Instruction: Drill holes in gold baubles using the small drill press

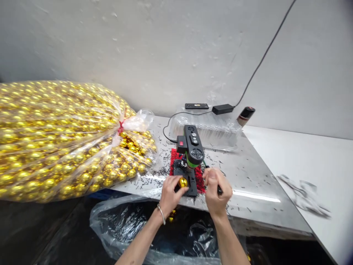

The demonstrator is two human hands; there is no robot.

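Note:
My left hand holds a shiny gold ball between thumb and fingers, over the black base plate of a small bench machine. The machine has a black head with a green band and stands on a red mat. To its right, my right hand is closed in a fist around a black handle, of which only the ends show. Where the ball meets the machine is too small to tell.
A big clear bag of gold balls lies at left. Behind the machine are a clear plastic tray, a black adapter and a dark can. Gloves lie at right. An open plastic bag hangs below the table edge.

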